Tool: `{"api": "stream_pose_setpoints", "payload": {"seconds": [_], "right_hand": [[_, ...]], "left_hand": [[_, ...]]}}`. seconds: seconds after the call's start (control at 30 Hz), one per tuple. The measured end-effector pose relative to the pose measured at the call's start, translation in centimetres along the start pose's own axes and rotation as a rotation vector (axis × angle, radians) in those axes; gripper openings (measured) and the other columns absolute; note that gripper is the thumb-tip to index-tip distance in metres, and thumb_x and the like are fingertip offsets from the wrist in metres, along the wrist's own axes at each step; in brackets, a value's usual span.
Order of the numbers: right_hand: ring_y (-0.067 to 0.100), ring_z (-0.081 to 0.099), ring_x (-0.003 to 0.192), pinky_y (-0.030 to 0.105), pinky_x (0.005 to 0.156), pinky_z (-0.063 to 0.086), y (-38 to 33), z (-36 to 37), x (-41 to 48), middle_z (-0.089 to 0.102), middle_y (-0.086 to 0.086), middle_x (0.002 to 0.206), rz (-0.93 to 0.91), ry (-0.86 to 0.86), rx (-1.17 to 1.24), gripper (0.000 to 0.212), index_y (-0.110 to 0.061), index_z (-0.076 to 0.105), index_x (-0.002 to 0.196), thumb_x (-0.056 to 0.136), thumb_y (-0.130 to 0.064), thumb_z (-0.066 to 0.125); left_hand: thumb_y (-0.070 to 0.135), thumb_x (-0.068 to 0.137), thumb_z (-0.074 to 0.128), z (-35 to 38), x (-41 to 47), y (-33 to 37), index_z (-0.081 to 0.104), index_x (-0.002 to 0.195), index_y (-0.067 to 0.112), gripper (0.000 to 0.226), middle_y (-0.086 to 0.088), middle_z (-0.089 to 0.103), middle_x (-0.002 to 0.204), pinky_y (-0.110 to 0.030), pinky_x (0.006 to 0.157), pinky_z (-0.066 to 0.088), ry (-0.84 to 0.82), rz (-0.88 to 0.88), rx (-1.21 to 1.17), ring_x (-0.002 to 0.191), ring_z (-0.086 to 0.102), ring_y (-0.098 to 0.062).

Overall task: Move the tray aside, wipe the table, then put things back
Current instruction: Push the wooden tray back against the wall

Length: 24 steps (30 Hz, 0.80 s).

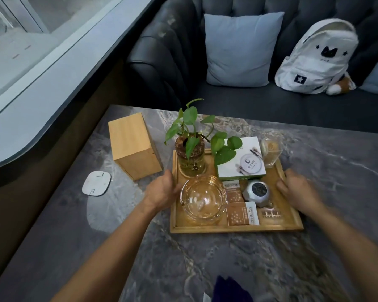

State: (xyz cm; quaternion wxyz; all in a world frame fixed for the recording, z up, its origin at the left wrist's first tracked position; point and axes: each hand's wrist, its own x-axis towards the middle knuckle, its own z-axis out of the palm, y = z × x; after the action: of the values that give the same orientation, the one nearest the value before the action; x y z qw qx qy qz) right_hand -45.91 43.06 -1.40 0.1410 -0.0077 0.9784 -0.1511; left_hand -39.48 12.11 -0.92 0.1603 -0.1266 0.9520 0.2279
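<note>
A wooden tray rests on the grey marble table. It carries a potted plant in a glass jar, a glass ashtray, a white box, a small grey round device, brown packets and a clear container. My left hand grips the tray's left rim. My right hand grips the right rim. A dark blue cloth lies at the table's near edge.
A wooden box stands left of the tray, with a white flat pad beside it. Behind the table is a dark sofa with a light blue cushion and a white backpack. A window ledge runs along the left.
</note>
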Motion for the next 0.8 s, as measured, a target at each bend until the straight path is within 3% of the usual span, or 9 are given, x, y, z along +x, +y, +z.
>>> {"api": "stream_pose_setpoints", "payload": {"seconds": [0.23,0.4,0.53,0.67,0.8], "right_hand": [[0.039,0.06,0.09,0.037,0.07,0.039,-0.5,-1.0,-2.7,0.064,0.025,0.099,-0.023,-0.019,0.015,0.016,-0.01,0.04,0.08,0.091,-0.02,0.045],[0.036,0.058,0.085,0.032,0.06,0.033,-1.3,-1.7,-6.4,0.06,0.017,0.088,-0.06,-0.019,-0.001,0.019,-0.015,0.038,0.076,0.094,-0.021,0.042],[0.039,0.059,0.091,0.034,0.066,0.032,-2.7,-2.0,-9.0,0.064,0.023,0.098,-0.155,-0.001,-0.035,0.015,-0.011,0.039,0.083,0.093,-0.022,0.042],[0.039,0.057,0.088,0.042,0.074,0.043,-5.3,-1.6,-10.8,0.063,0.022,0.095,-0.257,-0.014,-0.019,0.016,-0.014,0.037,0.08,0.092,-0.025,0.042],[0.038,0.059,0.085,0.039,0.068,0.041,-9.4,-0.4,-11.9,0.063,0.021,0.093,-0.397,-0.036,-0.047,0.014,-0.013,0.037,0.083,0.092,-0.021,0.043]], "left_hand": [[0.04,0.091,0.046,-0.2,-3.4,-0.7,0.037,0.088,0.011,0.03,-0.02,0.064,0.099,-0.038,0.067,0.041,0.061,0.009,-0.019,0.086,0.059,-0.036],[0.04,0.09,0.048,-0.4,-8.0,-1.4,0.041,0.089,0.01,0.03,-0.018,0.064,0.095,-0.04,0.069,0.043,0.121,-0.03,-0.044,0.085,0.06,-0.036],[0.034,0.091,0.047,-0.8,-12.0,-3.3,0.036,0.088,0.014,0.024,-0.016,0.063,0.097,-0.041,0.073,0.045,0.141,-0.071,-0.071,0.085,0.059,-0.033],[0.033,0.091,0.049,-1.3,-16.5,-5.8,0.042,0.096,0.01,0.024,-0.019,0.065,0.103,-0.042,0.074,0.046,0.233,-0.136,-0.069,0.095,0.061,-0.038],[0.04,0.089,0.047,-1.2,-21.2,-9.2,0.04,0.093,0.011,0.03,-0.016,0.067,0.097,-0.044,0.072,0.049,0.302,-0.247,-0.09,0.089,0.063,-0.038]]}}
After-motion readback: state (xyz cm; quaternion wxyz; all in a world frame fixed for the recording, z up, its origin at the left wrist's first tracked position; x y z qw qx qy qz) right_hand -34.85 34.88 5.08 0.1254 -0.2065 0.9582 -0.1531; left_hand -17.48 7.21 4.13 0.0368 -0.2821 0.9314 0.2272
